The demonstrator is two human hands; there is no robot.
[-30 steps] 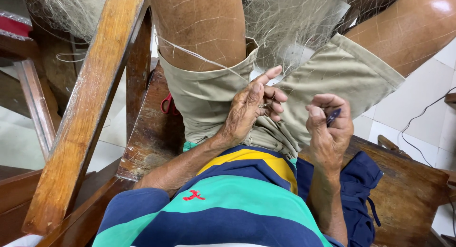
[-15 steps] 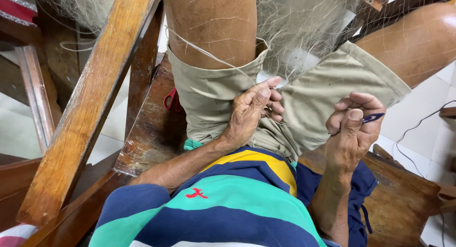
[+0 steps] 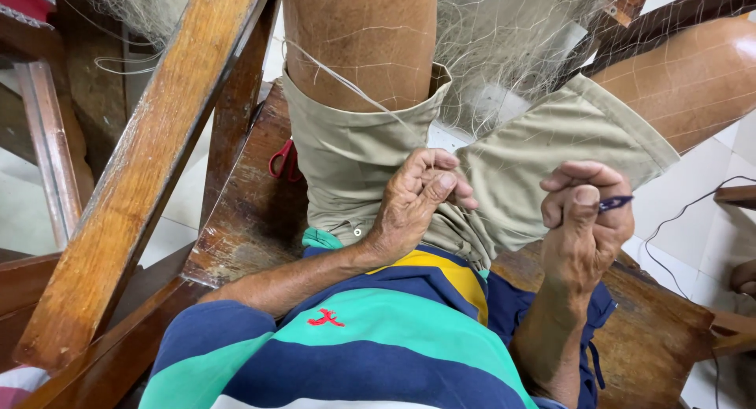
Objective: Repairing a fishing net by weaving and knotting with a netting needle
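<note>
The fishing net is draped over the knees and down into the lap, and the left hand has its fingers pinched narrow on a strand of it right over the khaki shorts; the right hand is curled tight around a small dark blue tool (looks like a netting needle, hard to say), held up beside the left. Red scissors sit on the wooden chair by the thigh; I'd guess the thin mesh could easily snag on fingers or slip the pinch if the thread gets pulled hard.
</note>
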